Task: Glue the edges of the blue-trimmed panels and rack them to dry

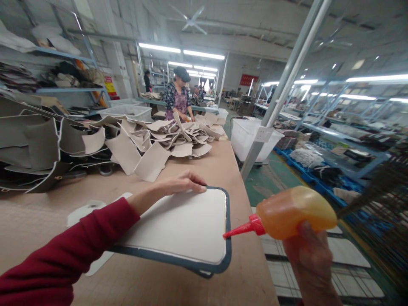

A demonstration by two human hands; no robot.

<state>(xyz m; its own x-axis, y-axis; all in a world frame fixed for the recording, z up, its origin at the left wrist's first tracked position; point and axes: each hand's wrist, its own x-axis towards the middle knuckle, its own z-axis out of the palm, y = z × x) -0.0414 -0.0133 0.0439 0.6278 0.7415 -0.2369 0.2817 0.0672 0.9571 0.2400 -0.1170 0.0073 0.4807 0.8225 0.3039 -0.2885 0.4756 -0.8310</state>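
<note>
A flat white panel with a dark blue-grey border [181, 225] lies on the brown worktable [143, 280] in front of me. My left hand [183, 183], in a red sleeve, rests on the panel's far edge with its fingers curled over it. Out past the table's right edge, my right hand [307, 250] grips a soft orange squeeze bottle [296, 212]. The bottle's red nozzle [242, 228] points left and its tip sits right at the panel's right border.
A heap of beige cut pieces [159, 142] covers the far table, with grey pieces [35, 144] stacked at left. A person [178, 100] works at the table's far end. A slanted metal post [280, 93], a white bin [251, 138] and racks stand to the right.
</note>
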